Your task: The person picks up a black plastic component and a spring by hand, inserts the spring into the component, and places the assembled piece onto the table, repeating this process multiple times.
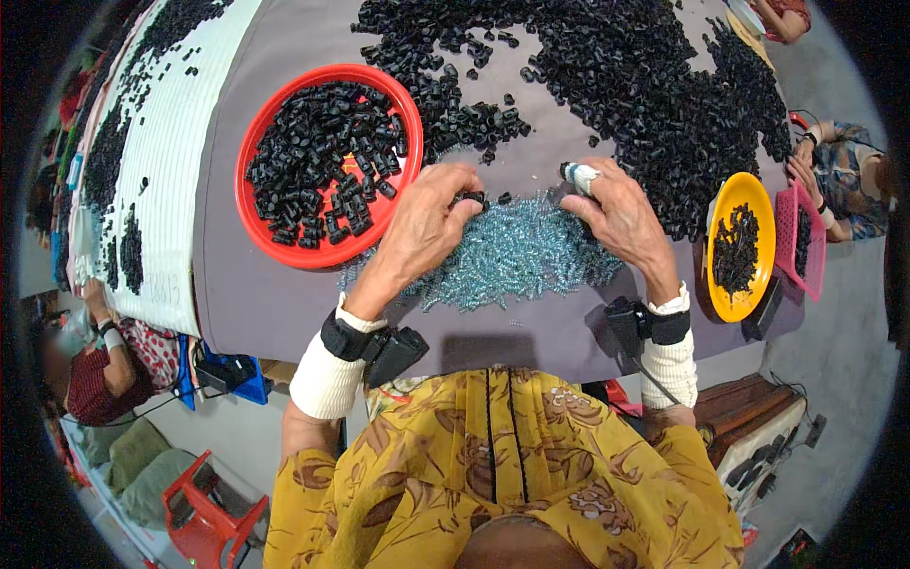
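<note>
A pile of small bluish metal coil springs (502, 256) lies on the grey table cover between my hands. My left hand (427, 218) is closed at the pile's far left edge, with a small black plastic part (468, 198) pinched between thumb and fingers. Over the far right side of the springs is my right hand (621, 211), its thumb and index finger apart. White and blue tape wraps that index finger; a dark bit at its tip is too small to make out. Another small black piece (504, 198) lies between the hands.
A red round tray (413, 119) of black parts stands left of my left hand. Loose black parts (645, 85) cover the far table. At right are a yellow oval tray (766, 218) and a pink basket (785, 242). Other people sit at both sides.
</note>
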Motion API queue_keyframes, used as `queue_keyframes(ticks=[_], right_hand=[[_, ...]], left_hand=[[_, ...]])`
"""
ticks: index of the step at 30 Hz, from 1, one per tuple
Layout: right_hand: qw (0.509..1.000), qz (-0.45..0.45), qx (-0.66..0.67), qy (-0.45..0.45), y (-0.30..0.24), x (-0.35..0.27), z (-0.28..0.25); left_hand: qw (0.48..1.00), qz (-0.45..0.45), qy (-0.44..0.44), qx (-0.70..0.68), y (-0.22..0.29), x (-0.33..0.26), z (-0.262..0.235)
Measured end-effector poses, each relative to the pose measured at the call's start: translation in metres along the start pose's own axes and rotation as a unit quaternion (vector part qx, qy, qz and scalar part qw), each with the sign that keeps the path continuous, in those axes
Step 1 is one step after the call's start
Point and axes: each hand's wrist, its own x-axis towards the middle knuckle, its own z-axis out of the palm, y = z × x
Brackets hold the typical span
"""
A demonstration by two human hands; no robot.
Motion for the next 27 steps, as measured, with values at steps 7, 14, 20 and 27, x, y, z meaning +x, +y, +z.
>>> queue_keyframes(ticks=[7,14,20,27], right_hand=[[0.999,0.002,-0.027,-0.034,0.013,0.025,0.015],[0.997,-0.069,0.007,-0.038,0.0,0.037,0.04],[0.988,-0.112,-0.074,-0.072,-0.017,0.033,0.049],[0.991,-0.088,-0.101,-0.003,-0.003,0.032,0.056]], left_hand=[[0.989,0.083,0.059,0.11,-0.022,0.025,0.019],[0.983,0.091,0.059,0.146,-0.026,0.03,0.019],[0.994,0.015,-0.004,0.111,-0.007,0.01,0.007],[0.996,-0.051,0.053,-0.059,0.003,-0.008,-0.004]])
